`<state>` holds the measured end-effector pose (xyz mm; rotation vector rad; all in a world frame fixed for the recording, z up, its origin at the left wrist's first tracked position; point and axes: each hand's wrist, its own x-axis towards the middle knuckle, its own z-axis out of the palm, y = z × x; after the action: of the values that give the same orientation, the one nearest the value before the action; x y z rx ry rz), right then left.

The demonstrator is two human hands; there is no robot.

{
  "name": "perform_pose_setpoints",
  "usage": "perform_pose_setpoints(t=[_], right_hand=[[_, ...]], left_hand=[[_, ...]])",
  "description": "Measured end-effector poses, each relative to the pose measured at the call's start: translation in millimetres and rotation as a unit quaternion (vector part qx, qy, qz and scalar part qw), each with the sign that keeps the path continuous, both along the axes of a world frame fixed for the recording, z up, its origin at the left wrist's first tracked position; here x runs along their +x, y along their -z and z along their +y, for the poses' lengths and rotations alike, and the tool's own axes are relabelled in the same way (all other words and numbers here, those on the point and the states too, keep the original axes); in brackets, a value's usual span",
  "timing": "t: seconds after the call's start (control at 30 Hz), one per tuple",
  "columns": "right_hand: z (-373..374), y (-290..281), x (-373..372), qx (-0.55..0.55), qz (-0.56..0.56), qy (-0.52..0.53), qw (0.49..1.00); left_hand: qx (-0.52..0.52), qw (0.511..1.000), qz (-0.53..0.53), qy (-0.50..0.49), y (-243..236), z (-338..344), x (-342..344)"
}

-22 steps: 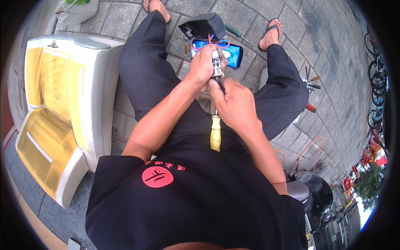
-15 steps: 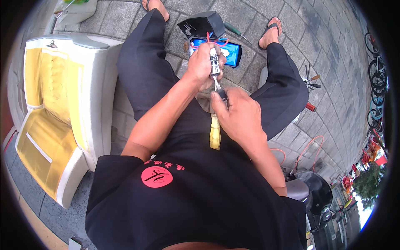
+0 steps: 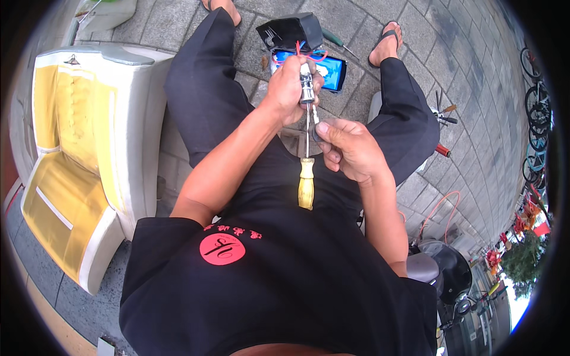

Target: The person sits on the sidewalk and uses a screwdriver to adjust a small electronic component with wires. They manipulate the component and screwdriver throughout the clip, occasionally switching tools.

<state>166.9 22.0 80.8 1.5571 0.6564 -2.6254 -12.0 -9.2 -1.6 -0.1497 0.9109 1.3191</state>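
Observation:
My left hand (image 3: 286,94) grips a silver metal cylinder (image 3: 307,80) with red and blue wires at its top. A yellow-handled screwdriver (image 3: 306,184) points up, its shaft reaching the cylinder's lower end. My right hand (image 3: 349,148), right of the shaft, pinches a small silver key (image 3: 314,115) with a dark head. Beyond my hands, a black housing (image 3: 288,28) stands tilted beside a blue rectangular tray or screen (image 3: 326,74), which is partly hidden by my hand and the wires. A green-handled screwdriver (image 3: 332,37) lies on the paving.
A yellow-and-white padded seat (image 3: 98,154) stands at my left. My outstretched legs frame the work on grey paving (image 3: 439,65). Right of me are assorted tools (image 3: 448,115), an orange hose (image 3: 451,207) and a black helmet-like object (image 3: 451,273). Bicycles (image 3: 537,118) line the far right.
My right hand has moved up and right and turned, drawing the key clear of the cylinder and screwdriver shaft. My left hand has risen slightly with the cylinder.

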Motion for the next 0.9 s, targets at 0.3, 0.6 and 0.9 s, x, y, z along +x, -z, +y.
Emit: perform_pose_setpoints(t=[0.3, 0.6, 0.9], right_hand=[[25.1, 12.1, -4.5, -0.02, -0.001, -0.054, 0.998], [-0.1, 24.8, -5.2, -0.084, 0.071, 0.062, 0.992], [-12.2, -12.4, -31.8, 0.38, -0.148, -0.163, 0.899]], left_hand=[[0.004, 1.0, 0.0, -0.01, 0.9, -0.2, 0.1], [0.005, 1.0, 0.005, -0.015, 0.7, -0.8, 2.4], [0.006, 0.999, 0.037, -0.014, 0.3, -0.5, 4.3]])
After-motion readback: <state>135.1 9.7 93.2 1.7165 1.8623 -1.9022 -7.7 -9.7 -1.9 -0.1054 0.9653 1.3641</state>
